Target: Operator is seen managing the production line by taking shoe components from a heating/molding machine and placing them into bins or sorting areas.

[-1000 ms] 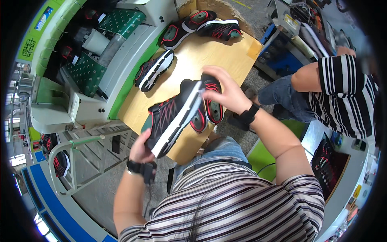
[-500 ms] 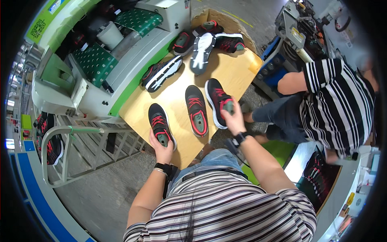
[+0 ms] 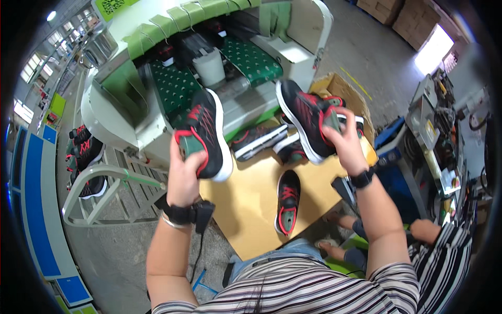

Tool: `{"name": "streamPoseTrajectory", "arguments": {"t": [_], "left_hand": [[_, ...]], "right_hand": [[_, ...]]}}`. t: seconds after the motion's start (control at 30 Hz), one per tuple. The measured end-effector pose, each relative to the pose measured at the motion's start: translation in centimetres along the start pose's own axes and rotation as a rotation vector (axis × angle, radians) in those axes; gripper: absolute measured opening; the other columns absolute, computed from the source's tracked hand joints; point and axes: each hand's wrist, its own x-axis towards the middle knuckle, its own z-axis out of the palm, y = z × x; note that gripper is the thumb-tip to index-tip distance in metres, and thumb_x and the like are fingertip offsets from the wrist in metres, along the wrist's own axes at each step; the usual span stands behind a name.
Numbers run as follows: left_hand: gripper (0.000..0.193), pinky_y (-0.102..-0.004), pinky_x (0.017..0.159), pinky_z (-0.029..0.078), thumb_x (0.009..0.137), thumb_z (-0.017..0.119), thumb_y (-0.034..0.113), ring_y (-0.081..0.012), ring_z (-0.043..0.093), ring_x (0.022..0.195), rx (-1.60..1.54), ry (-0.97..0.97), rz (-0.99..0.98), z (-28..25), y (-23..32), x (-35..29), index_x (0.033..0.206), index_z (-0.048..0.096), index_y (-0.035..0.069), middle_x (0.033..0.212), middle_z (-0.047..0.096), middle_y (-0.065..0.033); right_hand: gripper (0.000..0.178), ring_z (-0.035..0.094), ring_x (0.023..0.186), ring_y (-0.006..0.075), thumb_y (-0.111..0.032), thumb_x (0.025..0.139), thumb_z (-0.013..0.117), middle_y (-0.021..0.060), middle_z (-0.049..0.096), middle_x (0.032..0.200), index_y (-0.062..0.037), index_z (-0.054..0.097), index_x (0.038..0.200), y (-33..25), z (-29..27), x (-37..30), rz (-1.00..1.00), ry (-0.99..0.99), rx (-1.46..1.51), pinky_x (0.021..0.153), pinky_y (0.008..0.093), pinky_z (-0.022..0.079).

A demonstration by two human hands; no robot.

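My left hand [image 3: 186, 177] is closed on the heel end of a black sneaker [image 3: 208, 128] with red laces and a white sole, lifted before the machine. A matching sneaker [image 3: 304, 118] is in my right hand [image 3: 346, 140], gripped at its heel opening and also raised above the table. Both toes point away from me. Between and below my hands, one more black-and-red sneaker [image 3: 288, 199] stands upright on the wooden table [image 3: 251, 214]. Behind it, a sneaker [image 3: 259, 141] lies on its side with the white sole showing. Other sneakers by the far edge are partly hidden.
A white machine [image 3: 149, 133] with two green studded belts [image 3: 256, 65] stands beyond the table. At the left is a metal rail [image 3: 86, 193] near a stack of sneakers [image 3: 86, 157]. A cardboard box [image 3: 345, 86] stands behind the table; a co-worker in a striped shirt [image 3: 444, 267] is at the right.
Both hands have lifted their sneakers off the tabletop and forward toward the machine. My view has tilted up and swung, bringing more of the belts into sight. The middle sneaker stays on the table.
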Motion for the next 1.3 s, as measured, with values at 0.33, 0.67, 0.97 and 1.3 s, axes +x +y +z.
{"name": "streamPoseTrajectory", "arguments": {"t": [0.33, 0.67, 0.97, 1.3], "left_hand": [[0.102, -0.0441, 0.11, 0.036, 0.081, 0.074, 0.042, -0.0475, 0.04, 0.134, 0.915, 0.452, 0.221, -8.9, -2.5, 27.1, 0.154, 0.015, 0.001, 0.147, 0.032, -0.0373], [0.058, -0.0451, 0.115, 0.021, 0.086, 0.065, 0.006, -0.0349, 0.025, 0.142, 1.07, 0.044, 0.564, 4.9, -6.9, 12.5, 0.14, 0.046, 0.005, 0.155, 0.019, -0.0218], [0.053, -0.05, 0.112, 0.03, 0.081, 0.072, 0.012, -0.0402, 0.038, 0.138, 1.136, -0.741, 0.331, 13.5, -18.2, 6.6, 0.132, 0.057, 0.007, 0.147, 0.045, -0.0163], [0.118, -0.0557, 0.098, 0.037, 0.059, 0.088, 0.024, -0.0411, 0.042, 0.128, 1.671, -0.699, 0.313, 18.5, -24.8, 7.5, 0.156, 0.022, 0.032, 0.153, 0.027, -0.0228]], "right_hand": [[0.071, 0.044, 0.133, 0.041, -0.017, 0.091, 0.064, 0.0244, 0.045, 0.145, -0.0116, 0.029, 0.153, 6.2, 22.7, 30.2, -0.173, -0.207, -0.292, 0.109, 0.0407, 0.037], [0.021, 0.061, 0.106, 0.0318, -0.009, 0.089, 0.063, 0.0126, 0.066, 0.111, -0.0041, 0.065, 0.109, 11.3, 3.9, 13.1, -0.42, -0.221, -0.415, 0.094, 0.0404, 0.048], [0.109, 0.023, 0.146, 0.0411, -0.019, 0.06, 0.089, 0.0135, 0.025, 0.16, -0.011, 0.03, 0.152, 20.7, -15.8, 4.8, 0.188, -0.115, -1.297, 0.119, 0.0515, 0.022], [0.102, 0.048, 0.117, 0.0359, -0.034, 0.052, 0.09, 0.0205, 0.052, 0.117, 0.0006, 0.043, 0.136, 21.5, -15.6, 1.4, 0.071, -0.194, -1.49, 0.114, 0.0481, 0.028]]}}
